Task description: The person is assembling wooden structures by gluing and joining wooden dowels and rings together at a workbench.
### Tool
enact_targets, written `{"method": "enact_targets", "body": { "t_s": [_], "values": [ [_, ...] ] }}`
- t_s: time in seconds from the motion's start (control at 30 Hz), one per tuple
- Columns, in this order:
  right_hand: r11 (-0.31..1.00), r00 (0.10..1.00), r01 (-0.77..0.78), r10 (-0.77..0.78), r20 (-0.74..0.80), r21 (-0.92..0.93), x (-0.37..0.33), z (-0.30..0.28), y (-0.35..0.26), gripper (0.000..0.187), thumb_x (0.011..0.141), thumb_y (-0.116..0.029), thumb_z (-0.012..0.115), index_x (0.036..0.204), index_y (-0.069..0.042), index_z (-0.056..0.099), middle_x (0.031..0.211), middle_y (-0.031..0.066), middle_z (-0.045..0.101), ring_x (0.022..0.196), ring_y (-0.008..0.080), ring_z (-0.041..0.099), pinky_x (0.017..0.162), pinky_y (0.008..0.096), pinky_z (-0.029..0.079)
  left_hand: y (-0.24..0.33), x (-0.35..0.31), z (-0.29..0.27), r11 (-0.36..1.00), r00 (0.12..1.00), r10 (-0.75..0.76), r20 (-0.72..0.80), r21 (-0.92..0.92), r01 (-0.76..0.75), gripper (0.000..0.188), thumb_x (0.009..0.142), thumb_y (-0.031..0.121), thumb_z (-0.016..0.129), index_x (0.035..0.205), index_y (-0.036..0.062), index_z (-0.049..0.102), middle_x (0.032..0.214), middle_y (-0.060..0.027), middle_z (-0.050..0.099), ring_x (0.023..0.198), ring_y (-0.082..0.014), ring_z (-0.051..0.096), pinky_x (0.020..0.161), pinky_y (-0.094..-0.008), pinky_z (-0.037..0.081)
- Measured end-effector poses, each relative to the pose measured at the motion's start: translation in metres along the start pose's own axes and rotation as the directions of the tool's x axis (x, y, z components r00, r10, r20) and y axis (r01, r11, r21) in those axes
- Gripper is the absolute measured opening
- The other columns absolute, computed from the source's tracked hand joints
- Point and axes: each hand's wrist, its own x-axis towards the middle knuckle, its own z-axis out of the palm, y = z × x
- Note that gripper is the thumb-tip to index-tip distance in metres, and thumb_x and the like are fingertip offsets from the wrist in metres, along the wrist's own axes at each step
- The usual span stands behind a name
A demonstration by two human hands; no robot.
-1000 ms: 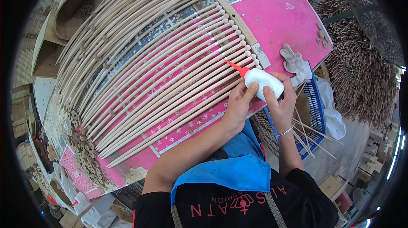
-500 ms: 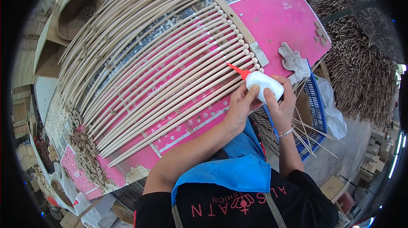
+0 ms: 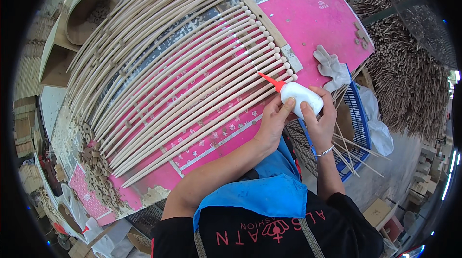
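Both hands grip a white glue bottle point(image 3: 302, 99) with a red pointed nozzle. My left hand point(image 3: 273, 122) holds it at the lower left, near the nozzle end; my right hand point(image 3: 321, 122) wraps its right end. The nozzle tip touches or hovers just over a wooden stick, close to its knob; I cannot tell which. Below it lies a row of ball-ended wooden sticks point(image 3: 202, 89), side by side on a pink sheet. White glue shows in a line across several sticks. Their knobbed ends line up along a wooden strip point(image 3: 263, 23).
More loose sticks point(image 3: 139, 22) lie farther up the table. Small wooden rings point(image 3: 98, 181) are heaped at the left edge. A white glove point(image 3: 332, 68) rests right of the row, beside a blue basket point(image 3: 358, 113). Bundled sticks point(image 3: 409, 75) stand at the far right.
The bottle and both hands have shifted slightly right and down, with the nozzle tip passing to sticks nearer me. The white glue line now reaches a little farther.
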Motion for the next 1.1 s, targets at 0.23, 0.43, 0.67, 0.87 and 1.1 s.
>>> {"method": "enact_targets", "body": {
  "t_s": [0.23, 0.43, 0.67, 0.87, 1.1],
  "values": [
    [1.000, 1.000, 0.002, -0.001, 0.026, -0.010, -0.002, 0.002, 0.001, 0.042, 0.087, -0.018, 0.078, 0.122, 0.002, 0.064, 0.102, 0.0134, 0.070, 0.090, 0.0219, 0.069, 0.079, 0.0344, 0.053, -0.003, -0.002, -0.006, 1.000, 1.000, -0.017, -0.014, -0.022, 0.017, 0.040, 0.108, 0.032, 0.063, 0.139, 0.0057, 0.059, 0.127, -0.0048, 0.067, 0.116, -0.0152, 0.065, 0.101, -0.0350, 0.054],
    [1.000, 1.000, 0.005, -0.005, 0.013, 0.011, -0.009, -0.005, -0.004, 0.043, 0.087, -0.018, 0.077, 0.122, 0.002, 0.064, 0.102, 0.0137, 0.071, 0.090, 0.0210, 0.069, 0.080, 0.0340, 0.053, -0.006, -0.010, 0.000, 1.000, 0.999, -0.011, -0.035, -0.007, 0.011, 0.039, 0.108, 0.032, 0.063, 0.137, 0.0050, 0.060, 0.127, -0.0053, 0.067, 0.116, -0.0154, 0.065, 0.101, -0.0346, 0.054],
    [0.999, 0.999, -0.029, 0.029, -0.012, 0.027, -0.016, -0.011, 0.001, 0.043, 0.087, -0.017, 0.077, 0.123, 0.002, 0.063, 0.102, 0.0136, 0.070, 0.090, 0.0208, 0.068, 0.079, 0.0338, 0.053, -0.013, -0.008, 0.001, 0.999, 0.999, -0.035, -0.003, 0.002, 0.035, 0.039, 0.108, 0.033, 0.062, 0.136, 0.0054, 0.060, 0.127, -0.0052, 0.068, 0.116, -0.0153, 0.065, 0.102, -0.0359, 0.053],
    [1.000, 1.000, -0.020, 0.020, 0.009, -0.010, -0.018, -0.009, 0.006, 0.042, 0.087, -0.016, 0.077, 0.123, 0.001, 0.063, 0.103, 0.0135, 0.070, 0.090, 0.0212, 0.069, 0.079, 0.0339, 0.053, -0.016, -0.010, -0.003, 0.999, 0.999, -0.039, -0.027, 0.018, 0.040, 0.040, 0.109, 0.035, 0.061, 0.136, 0.0062, 0.061, 0.126, -0.0053, 0.068, 0.117, -0.0156, 0.065, 0.103, -0.0371, 0.053],
    [1.000, 1.000, -0.014, 0.014, 0.003, -0.002, -0.026, -0.014, 0.002, 0.043, 0.087, -0.018, 0.077, 0.124, 0.001, 0.063, 0.103, 0.0135, 0.070, 0.090, 0.0210, 0.069, 0.080, 0.0341, 0.053, -0.015, -0.021, 0.004, 1.000, 1.000, -0.014, -0.016, -0.001, 0.014, 0.037, 0.108, 0.031, 0.063, 0.135, 0.0045, 0.060, 0.125, -0.0060, 0.067, 0.115, -0.0159, 0.065, 0.100, -0.0353, 0.055]
  ]
}}
